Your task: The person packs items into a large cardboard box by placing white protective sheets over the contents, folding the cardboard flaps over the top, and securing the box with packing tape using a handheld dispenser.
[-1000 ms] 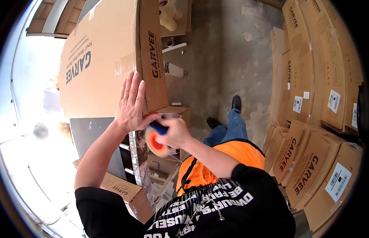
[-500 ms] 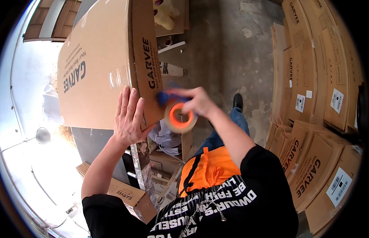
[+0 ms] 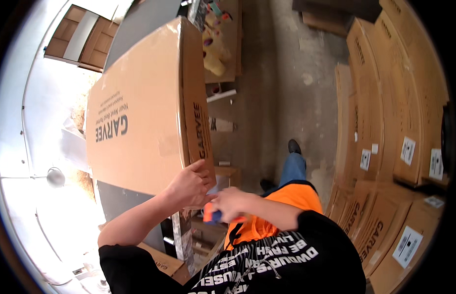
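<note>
A large brown cardboard box lies on a grey work surface at my left, with clear tape along its edge. My left hand rests at the box's near right corner. Its index finger reaches over the narrow side and the other fingers are bent. Just right of that corner, my right hand grips a blue and orange tape dispenser, held low beside the left hand. The dispenser is partly covered by my fingers and slightly blurred. Whether tape runs from it to the box cannot be made out.
Stacked cardboard boxes line the right side, with more boxes nearer me. Beyond the large box, a shelf carries yellowish rolls or bottles. Another carton sits low at my left. Concrete floor runs between.
My right hand with the tape dispenser has come down and nearer to me. My left hand has slid from the box's top face to its near corner. The view has shifted.
</note>
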### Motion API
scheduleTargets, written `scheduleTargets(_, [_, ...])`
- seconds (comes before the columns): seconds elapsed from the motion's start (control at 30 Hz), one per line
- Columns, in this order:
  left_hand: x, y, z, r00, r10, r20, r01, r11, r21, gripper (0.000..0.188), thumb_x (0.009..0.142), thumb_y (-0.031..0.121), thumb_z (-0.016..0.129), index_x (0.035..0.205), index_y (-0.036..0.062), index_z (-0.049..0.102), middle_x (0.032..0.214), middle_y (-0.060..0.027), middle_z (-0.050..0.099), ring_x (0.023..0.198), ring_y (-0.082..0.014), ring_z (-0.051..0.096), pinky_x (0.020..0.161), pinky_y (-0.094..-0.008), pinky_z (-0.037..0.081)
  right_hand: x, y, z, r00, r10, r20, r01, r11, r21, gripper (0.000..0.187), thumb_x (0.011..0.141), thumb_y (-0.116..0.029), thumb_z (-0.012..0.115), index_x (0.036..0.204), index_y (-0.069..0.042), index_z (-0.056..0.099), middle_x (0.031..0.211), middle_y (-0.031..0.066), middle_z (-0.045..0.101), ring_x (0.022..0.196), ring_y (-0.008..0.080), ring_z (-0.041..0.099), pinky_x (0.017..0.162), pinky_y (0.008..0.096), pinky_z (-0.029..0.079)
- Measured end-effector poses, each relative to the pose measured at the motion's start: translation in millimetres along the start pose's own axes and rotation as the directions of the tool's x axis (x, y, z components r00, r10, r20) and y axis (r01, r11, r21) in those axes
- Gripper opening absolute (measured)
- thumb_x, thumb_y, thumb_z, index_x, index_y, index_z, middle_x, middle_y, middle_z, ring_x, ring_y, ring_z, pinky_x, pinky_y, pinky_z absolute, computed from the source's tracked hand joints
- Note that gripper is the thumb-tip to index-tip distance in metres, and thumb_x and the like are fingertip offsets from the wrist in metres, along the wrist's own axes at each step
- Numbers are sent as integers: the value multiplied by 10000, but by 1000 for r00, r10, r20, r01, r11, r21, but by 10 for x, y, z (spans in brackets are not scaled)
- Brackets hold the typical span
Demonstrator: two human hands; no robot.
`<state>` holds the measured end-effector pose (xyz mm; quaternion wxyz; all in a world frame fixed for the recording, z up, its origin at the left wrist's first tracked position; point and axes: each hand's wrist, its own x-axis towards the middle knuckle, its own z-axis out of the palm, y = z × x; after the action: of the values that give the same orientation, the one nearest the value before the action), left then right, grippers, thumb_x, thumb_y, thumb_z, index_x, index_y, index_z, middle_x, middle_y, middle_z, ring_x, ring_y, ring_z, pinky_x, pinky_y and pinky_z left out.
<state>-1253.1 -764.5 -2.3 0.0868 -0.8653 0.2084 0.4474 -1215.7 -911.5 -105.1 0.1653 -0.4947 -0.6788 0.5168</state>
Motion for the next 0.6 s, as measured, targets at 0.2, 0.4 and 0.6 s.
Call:
scheduleTargets(0.2, [697,-1281,-676,940,-338,39,310,897,316,626,954,554,424,1405,136,541,1481,-32,504,1441,-216,348,1238,-494,35,-1911,1325,-618,512,454,-729,-251,891,378,529,586,-290,760,1094,-147,727,1172,62,667,937,318,676,814,371,551])
scheduleTargets(0.4, [1440,-3635,-1808,585,-774,-245,734,633,-247,784,872,521,616,1460,36,432,1583,-140,329,1463,-304,280,1215,-447,168,-1855,2803,-1845,290,531,-797,-117,846,521,635,563,-112,705,1193,-40,681,1285,143,642,1119,301,660,938,330,517])
scheduleTargets(0.6, [1298,-3450,-1487,283,-906,-314,581,422,-695,1104,735,528,787,1522,-20,239,1604,-240,187,1476,-390,215,1200,-502,192,-730,3319,-4091,776,404,-485,310,426,850,670,657,1,622,1326,25,594,1268,84,631,891,128,639,739,258,523])
